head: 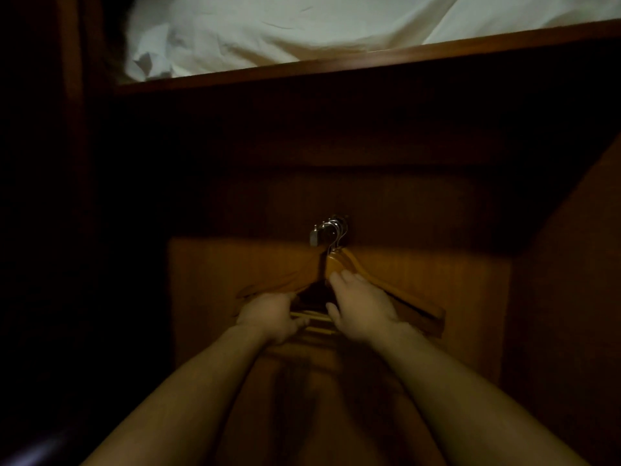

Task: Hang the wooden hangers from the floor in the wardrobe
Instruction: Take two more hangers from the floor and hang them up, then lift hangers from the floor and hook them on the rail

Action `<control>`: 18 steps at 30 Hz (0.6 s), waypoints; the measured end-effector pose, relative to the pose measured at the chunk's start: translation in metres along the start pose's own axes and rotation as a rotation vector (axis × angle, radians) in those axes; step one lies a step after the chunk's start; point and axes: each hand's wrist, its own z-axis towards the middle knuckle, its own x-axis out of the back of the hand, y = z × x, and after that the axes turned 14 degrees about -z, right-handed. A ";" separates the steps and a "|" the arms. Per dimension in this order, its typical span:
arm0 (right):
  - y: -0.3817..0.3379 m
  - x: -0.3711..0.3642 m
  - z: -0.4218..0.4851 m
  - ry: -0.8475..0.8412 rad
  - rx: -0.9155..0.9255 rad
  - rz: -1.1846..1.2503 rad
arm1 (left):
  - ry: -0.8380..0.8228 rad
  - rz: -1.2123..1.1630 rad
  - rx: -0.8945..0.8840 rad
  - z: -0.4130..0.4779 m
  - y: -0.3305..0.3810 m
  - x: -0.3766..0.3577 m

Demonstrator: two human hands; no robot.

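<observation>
Several wooden hangers [400,290] hang inside a dark wardrobe, their metal hooks [332,232] bunched together on a short rail end [316,236]. My left hand [268,316] is closed around the lower bars of the hangers on the left side. My right hand [361,309] rests on the shoulder of the front hanger, fingers pointing up and slightly apart, thumb down by the bars. The left arms of the hangers are mostly hidden in shadow behind my left hand.
The wardrobe's brown wooden back panel [437,280] is lit only in its lower part. A wooden shelf edge [369,63] runs across the top, with white bedding [285,28] lying on it. The left side is black shadow.
</observation>
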 end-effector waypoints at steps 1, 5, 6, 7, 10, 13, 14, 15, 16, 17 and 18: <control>-0.009 0.002 0.002 -0.036 0.018 0.005 | -0.001 -0.002 0.017 -0.005 -0.005 0.005; -0.046 0.008 0.010 -0.140 0.053 0.041 | -0.005 0.053 0.091 -0.027 -0.031 0.028; -0.056 0.009 0.011 -0.155 0.067 0.047 | -0.004 0.074 0.116 -0.035 -0.039 0.035; -0.067 0.010 0.013 -0.169 0.084 0.052 | 0.000 0.093 0.144 -0.042 -0.048 0.042; -0.103 0.012 0.018 -0.202 0.142 0.073 | 0.021 0.128 0.222 -0.067 -0.076 0.062; -0.141 0.016 0.023 -0.207 0.215 0.101 | 0.050 0.110 0.294 -0.092 -0.104 0.080; -0.153 0.018 0.024 -0.202 0.246 0.110 | 0.070 0.103 0.310 -0.101 -0.111 0.084; -0.164 0.020 0.025 -0.198 0.281 0.119 | 0.087 0.103 0.330 -0.109 -0.117 0.087; -0.174 0.023 0.026 -0.196 0.317 0.128 | 0.102 0.113 0.351 -0.117 -0.121 0.090; -0.182 0.025 0.026 -0.195 0.353 0.134 | 0.111 0.128 0.374 -0.125 -0.124 0.092; -0.190 0.027 0.026 -0.195 0.386 0.141 | 0.117 0.141 0.395 -0.133 -0.126 0.094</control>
